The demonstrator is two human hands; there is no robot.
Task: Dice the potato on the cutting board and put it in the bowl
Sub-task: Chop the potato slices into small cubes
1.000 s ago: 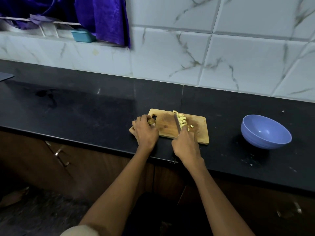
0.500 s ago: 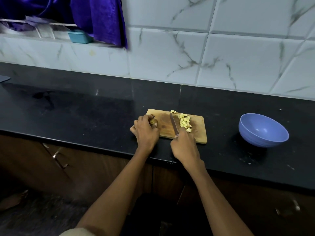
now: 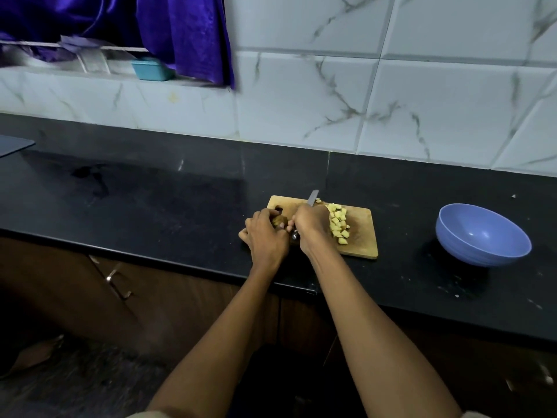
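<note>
A wooden cutting board (image 3: 363, 236) lies on the black counter. Yellow diced potato pieces (image 3: 338, 223) sit in a pile on its middle. At the board's left end my left hand (image 3: 265, 235) grips a brown uncut potato piece (image 3: 279, 220). My right hand (image 3: 310, 226) holds the knife (image 3: 312, 198) by its handle, just right of the left hand, with the blade pointing away over the board's far edge. A blue bowl (image 3: 482, 235) stands on the counter to the right of the board, with nothing visible in it.
The counter's front edge (image 3: 180, 263) runs just under my wrists, with wooden cabinet doors below. A tiled wall rises behind. A teal box (image 3: 152, 69) and purple cloth (image 3: 180, 34) sit on a ledge at the upper left. Small scraps dot the counter near the bowl.
My right hand with the knife has moved left from the diced pile to just beside my left hand. The diced pieces now lie uncovered on the board.
</note>
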